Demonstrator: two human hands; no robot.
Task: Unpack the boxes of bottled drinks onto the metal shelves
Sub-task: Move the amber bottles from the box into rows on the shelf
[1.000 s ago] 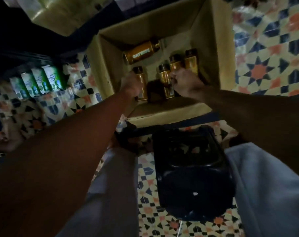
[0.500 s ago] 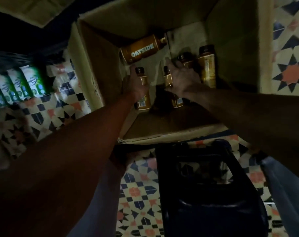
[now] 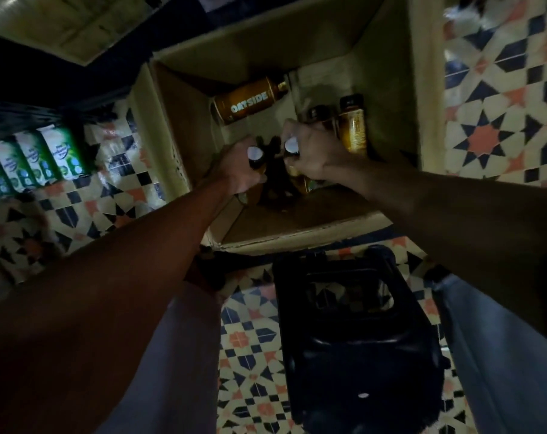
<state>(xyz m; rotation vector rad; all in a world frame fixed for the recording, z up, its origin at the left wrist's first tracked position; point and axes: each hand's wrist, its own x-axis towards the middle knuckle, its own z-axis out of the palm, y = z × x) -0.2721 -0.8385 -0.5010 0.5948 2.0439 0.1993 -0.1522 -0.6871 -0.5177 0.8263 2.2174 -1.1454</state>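
Inside the cardboard box, the left hand grips the left bottle; the right hand grips the right bottle.

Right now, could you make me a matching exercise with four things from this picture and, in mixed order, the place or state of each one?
Things:
1. OATSIDE bottle
2. green cartons
3. black stool
4. left hand

Places or states:
A. grips a bottle
B. lies on its side in the cardboard box
C. stand in a row, left of the cardboard box
D. stands on the tiled floor, between the person's legs

Pairs: 1-B, 2-C, 3-D, 4-A
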